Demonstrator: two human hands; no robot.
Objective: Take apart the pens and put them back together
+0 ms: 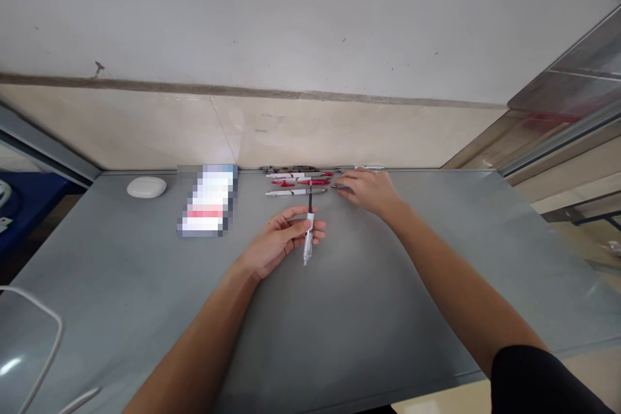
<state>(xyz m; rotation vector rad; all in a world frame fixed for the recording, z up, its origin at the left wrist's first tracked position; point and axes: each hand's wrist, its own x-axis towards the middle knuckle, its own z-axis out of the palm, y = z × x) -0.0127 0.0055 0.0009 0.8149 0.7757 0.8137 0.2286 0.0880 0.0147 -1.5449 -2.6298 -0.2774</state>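
Observation:
My left hand (pixel 276 242) is closed round a white and clear pen (pixel 308 236) with a black end, held upright over the grey table (pixel 339 310). Further back, my right hand (pixel 366 189) reaches to the far edge, its fingers pinching a small dark pen part (pixel 339 187) on the table. Just left of that hand lie several white and red pens (pixel 297 182) in a row near the wall.
A white oval case (pixel 146 187) sits at the back left. Beside it lies a blurred flat box (pixel 208 200). A white cable (pixel 43 336) curves over the near left corner. A tiled wall rises right behind the table.

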